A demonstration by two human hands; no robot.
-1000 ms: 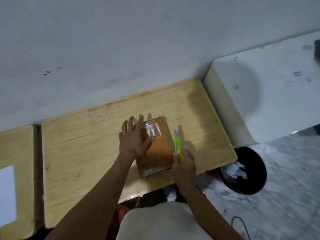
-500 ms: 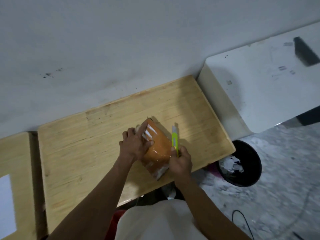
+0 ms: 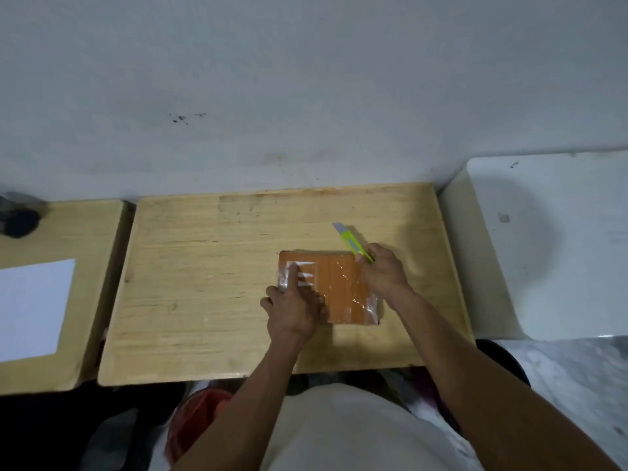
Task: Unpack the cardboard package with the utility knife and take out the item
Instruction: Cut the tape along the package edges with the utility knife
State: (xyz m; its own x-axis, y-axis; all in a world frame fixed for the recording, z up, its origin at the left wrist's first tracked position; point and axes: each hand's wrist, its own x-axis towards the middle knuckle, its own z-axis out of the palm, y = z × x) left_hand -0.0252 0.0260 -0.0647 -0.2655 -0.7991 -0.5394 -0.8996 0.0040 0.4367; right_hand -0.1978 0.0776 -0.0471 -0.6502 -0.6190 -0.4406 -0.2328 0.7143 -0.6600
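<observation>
While my left hand (image 3: pixel 292 309) presses the taped cardboard package (image 3: pixel 334 288) flat near the worktop's (image 3: pixel 190 283) right edge, my right hand (image 3: pixel 382 271) grips the utility knife (image 3: pixel 351 242), blade raised; next, slit the tape.
</observation>
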